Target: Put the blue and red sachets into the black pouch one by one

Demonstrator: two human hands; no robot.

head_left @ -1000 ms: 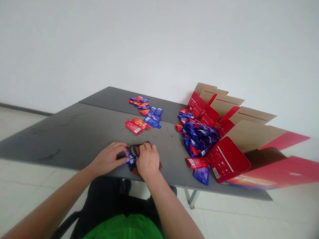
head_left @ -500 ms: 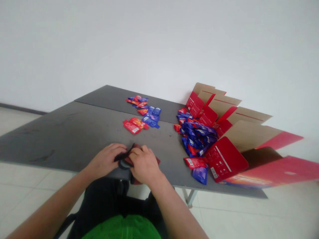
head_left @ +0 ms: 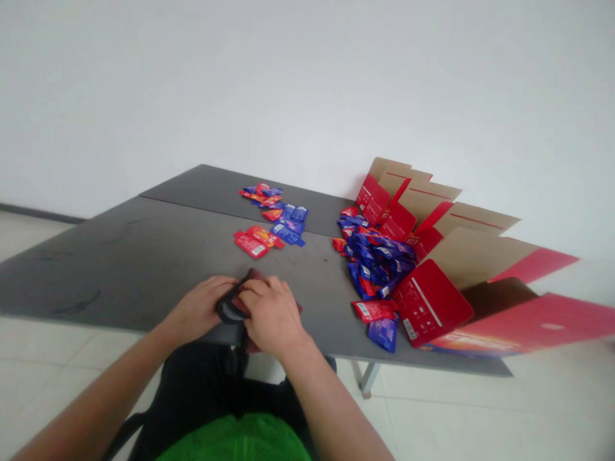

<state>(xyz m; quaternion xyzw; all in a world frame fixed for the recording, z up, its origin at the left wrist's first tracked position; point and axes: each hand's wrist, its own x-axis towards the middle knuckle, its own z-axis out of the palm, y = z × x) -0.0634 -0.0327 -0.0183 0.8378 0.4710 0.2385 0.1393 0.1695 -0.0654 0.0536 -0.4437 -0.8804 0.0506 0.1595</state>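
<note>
A dark red and black pliable item [head_left: 230,309], too folded for its exact kind to be told, was gripped just above the bench [head_left: 96,269] near its front edge. It was held between the left hand [head_left: 196,310] and the right hand [head_left: 271,317], with the fingers [head_left: 257,291] of both curled narrowly around it. Red and blue sachets [head_left: 262,242] were spread in small groups towards the bench's far edge, well apart from the hands. A larger heap of sachets [head_left: 377,259] was piled towards the right end, against a red cardboard carton [head_left: 430,301], whose flaps were opened out past the bench's right edge.
</note>
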